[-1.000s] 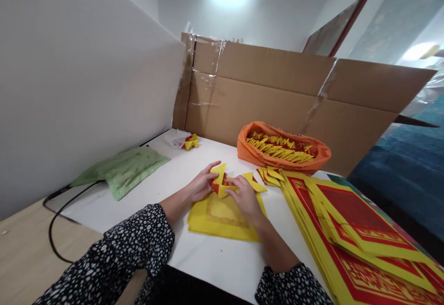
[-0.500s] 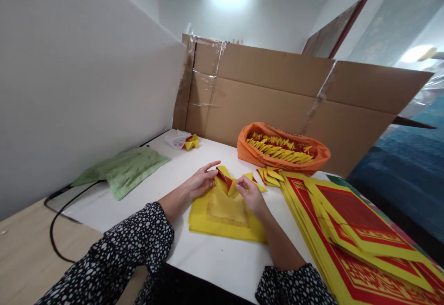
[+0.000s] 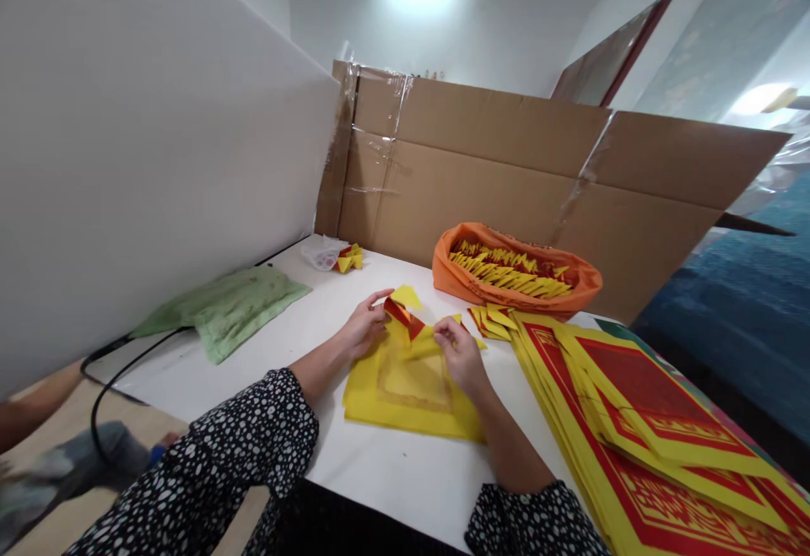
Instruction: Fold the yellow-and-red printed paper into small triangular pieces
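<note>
Above a stack of yellow paper (image 3: 411, 417) on the white table, a partly folded red and yellow paper (image 3: 405, 317) is held between both hands. My left hand (image 3: 367, 326) has its fingers closed on the paper's left end. My right hand (image 3: 454, 349) pinches its right end. Just behind my right hand lies another small folded piece (image 3: 477, 342), partly hidden by the hand. Several small folded pieces (image 3: 494, 321) lie to its right.
An orange bag (image 3: 456, 282) full of folded pieces stands at the back. Large red and yellow sheets (image 3: 664, 396) are piled at right. A green cloth (image 3: 240, 307) and a plastic bag (image 3: 322, 254) lie left. Another person's arm (image 3: 44, 396) shows at the left edge.
The held paper has opened out and shows more red, its right part stretched toward my right hand. My hands have shifted slightly apart. Another person's arm and leg have come into view at lower left.
</note>
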Motion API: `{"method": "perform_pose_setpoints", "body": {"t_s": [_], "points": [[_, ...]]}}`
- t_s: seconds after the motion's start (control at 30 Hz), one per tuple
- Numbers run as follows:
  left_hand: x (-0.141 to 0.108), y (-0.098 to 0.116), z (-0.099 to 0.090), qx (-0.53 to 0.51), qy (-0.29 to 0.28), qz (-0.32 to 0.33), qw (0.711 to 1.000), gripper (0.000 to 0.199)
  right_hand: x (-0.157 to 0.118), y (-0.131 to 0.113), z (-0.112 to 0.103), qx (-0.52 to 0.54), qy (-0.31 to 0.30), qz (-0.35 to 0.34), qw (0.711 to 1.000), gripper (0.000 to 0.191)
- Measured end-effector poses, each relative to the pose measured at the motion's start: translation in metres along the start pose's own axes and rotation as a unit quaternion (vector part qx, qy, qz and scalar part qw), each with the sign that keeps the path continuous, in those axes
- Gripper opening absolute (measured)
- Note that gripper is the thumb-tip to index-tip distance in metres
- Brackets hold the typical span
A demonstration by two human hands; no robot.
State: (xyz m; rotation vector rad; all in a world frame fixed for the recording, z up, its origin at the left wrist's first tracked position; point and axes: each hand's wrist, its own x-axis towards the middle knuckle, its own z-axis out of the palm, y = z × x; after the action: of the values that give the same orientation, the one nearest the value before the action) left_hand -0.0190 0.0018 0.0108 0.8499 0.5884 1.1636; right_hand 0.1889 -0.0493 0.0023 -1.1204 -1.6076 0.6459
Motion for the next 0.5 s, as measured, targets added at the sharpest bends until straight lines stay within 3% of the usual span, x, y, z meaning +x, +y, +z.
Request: {"method": "perform_pose_setpoints", "body": {"t_s": [0.17,0.3,0.5], "points": [[0.002,0.018,-0.003,-0.047,0.013,0.057,0.997,0.055,0.005,0.011,-0.007,0.061,0.065,0.035,0.995,0.023],[0.0,0.022,-0.002,-0.057,-0.014,0.043,0.997,0.056,0.006,0.019,-0.009,0.112,0.085,0.093,0.986,0.034],[0.003,0.015,-0.005,-0.043,-0.011,0.015,0.999,0.034,0.007,0.025,-0.01,0.132,0.05,0.123,0.982,0.047]]}}
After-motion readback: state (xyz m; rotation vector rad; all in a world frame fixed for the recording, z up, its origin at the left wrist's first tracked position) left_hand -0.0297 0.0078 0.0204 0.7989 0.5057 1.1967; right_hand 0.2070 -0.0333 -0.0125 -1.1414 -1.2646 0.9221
